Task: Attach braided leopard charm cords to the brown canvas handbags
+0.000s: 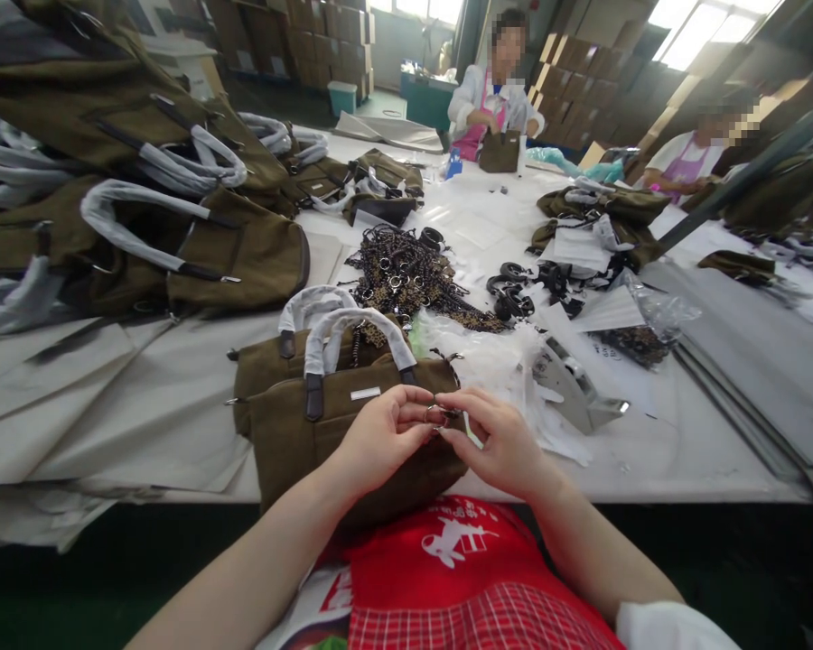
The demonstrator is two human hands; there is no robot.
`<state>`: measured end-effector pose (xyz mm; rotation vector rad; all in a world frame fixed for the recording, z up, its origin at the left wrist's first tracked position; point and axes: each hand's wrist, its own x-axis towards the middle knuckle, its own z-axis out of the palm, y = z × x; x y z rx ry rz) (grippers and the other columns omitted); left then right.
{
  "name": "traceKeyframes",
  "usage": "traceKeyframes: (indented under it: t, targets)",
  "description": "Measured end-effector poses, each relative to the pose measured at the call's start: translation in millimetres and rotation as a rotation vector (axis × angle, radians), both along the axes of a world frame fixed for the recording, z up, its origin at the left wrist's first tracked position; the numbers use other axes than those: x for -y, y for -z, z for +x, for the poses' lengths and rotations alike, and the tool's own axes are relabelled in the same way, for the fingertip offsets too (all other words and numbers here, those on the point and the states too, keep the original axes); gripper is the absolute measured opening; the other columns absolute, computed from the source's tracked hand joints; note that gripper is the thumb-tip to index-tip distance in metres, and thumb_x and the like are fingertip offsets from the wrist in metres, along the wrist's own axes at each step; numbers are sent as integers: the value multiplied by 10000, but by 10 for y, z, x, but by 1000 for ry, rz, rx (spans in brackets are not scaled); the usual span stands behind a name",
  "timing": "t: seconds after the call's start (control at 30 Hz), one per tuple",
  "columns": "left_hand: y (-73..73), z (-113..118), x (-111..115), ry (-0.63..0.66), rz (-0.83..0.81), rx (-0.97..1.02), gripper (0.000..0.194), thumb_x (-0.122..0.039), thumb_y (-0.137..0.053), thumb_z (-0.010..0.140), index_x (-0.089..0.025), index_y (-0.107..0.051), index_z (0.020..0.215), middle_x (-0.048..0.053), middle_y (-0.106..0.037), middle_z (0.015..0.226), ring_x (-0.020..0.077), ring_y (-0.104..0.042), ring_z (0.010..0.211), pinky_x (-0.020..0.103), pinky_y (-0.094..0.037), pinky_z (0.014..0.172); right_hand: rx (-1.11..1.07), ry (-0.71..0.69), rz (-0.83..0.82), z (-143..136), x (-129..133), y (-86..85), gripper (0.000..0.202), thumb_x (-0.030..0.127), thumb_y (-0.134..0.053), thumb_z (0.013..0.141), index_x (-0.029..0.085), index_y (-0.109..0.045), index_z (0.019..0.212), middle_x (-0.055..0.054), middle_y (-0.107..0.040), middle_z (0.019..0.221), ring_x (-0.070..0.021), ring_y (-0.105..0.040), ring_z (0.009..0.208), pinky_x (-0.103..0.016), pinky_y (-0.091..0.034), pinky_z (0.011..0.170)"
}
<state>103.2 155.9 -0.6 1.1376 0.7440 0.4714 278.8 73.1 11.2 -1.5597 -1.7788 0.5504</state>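
Observation:
An olive-brown handbag (339, 406) with paper-wrapped handles and a small metal plate stands at the table's front edge. Over its right front side, my left hand (386, 438) and my right hand (498, 438) meet fingertip to fingertip. Between them is a small metal ring (434, 414), pinched by the fingers of both hands. A dark bit of hardware shows beside the ring near my right fingertips, too small to make out. Behind the bag lies a heap of dark and gold chains (406, 275) with metal rings.
Olive bags (244, 253) are piled at the left, others (623, 212) at the right back. A tape dispenser (575, 388) sits right of my hands, near black rolled straps (511, 293) and plastic wrap. Across the table a person (491, 108) handles a small bag; another sits far right.

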Motion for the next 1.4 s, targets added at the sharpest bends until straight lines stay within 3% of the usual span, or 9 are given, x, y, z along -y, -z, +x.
traceKeyframes:
  t: [0.1, 0.2, 0.37, 0.57, 0.7, 0.87, 1.07, 1.2, 1.4]
  targets:
    - [-18, -6, 31, -36, 70, 20, 374, -141, -726, 736, -155, -543, 1063, 55, -755, 902, 178, -731, 857, 330, -573, 846, -37, 77, -13, -20, -39, 16, 117, 291, -625, 882, 224, -704, 938, -43, -668, 828, -121, -490, 556, -267, -392, 532]
    - [-68, -6, 45, -93, 82, 47, 403, -187, -756, 719, -161, -533, 1054, 28, -735, 839, 169, -724, 811, 315, -584, 804, -217, 149, -121, -22, -44, 0, 179, 378, -653, 863, 208, -674, 811, -18, -628, 679, -123, -463, 514, -262, -354, 483]
    - [-166, 10, 52, -125, 11, 112, 464, -321, -798, 709, -162, -539, 1060, 28, -731, 823, 170, -715, 778, 304, -584, 768, -636, 105, -302, -23, -33, -12, 306, 492, -675, 832, 193, -657, 771, -29, -659, 716, -155, -556, 646, -259, -414, 560]
    - [-216, 33, 84, -106, 112, 102, 266, -382, -671, 840, -153, -635, 970, 68, -714, 960, 182, -696, 881, 272, -578, 759, -910, 183, -305, -73, -48, 10, 352, 510, -770, 730, 183, -642, 704, 16, -595, 599, -107, -488, 545, -236, -394, 531]
    - [-205, 4, 98, -74, 317, 26, 249, -381, -583, 900, -161, -672, 973, 69, -683, 927, 179, -659, 840, 282, -565, 751, -950, 239, -310, -91, -58, 33, 393, 529, -805, 674, 176, -633, 673, 10, -607, 606, -104, -485, 544, -235, -390, 526]
    - [-199, 7, 116, -43, 568, -67, 153, -325, -654, 853, -177, -675, 887, 62, -652, 888, 175, -618, 802, 277, -532, 739, -878, 255, -291, -89, -49, 89, 371, 504, -795, 699, 172, -633, 674, 6, -611, 622, -109, -492, 561, -236, -391, 530]
    - [-234, 41, 59, -9, 486, -70, 246, -354, -633, 868, -157, -653, 722, 36, -628, 752, 152, -579, 710, 255, -474, 672, -803, 141, -262, -36, -27, 47, 355, 511, -694, 807, 165, -655, 738, 6, -586, 625, -108, -473, 567, -238, -375, 534]
    - [-243, 26, 23, 51, 564, -87, 253, -329, -640, 865, -154, -666, 684, 46, -643, 804, 156, -591, 752, 260, -462, 707, -649, 83, -266, 21, -41, -65, 314, 460, -697, 813, 157, -664, 737, 2, -586, 647, -111, -482, 602, -233, -362, 546]
    - [-231, 18, 41, 9, 598, -29, 311, -294, -479, 945, -160, -715, 793, 60, -651, 881, 165, -613, 818, 278, -473, 771, -893, 100, -417, -2, -71, -108, 386, 528, -699, 784, 157, -605, 734, 70, -447, 479, -49, -283, 421, -212, -180, 430]
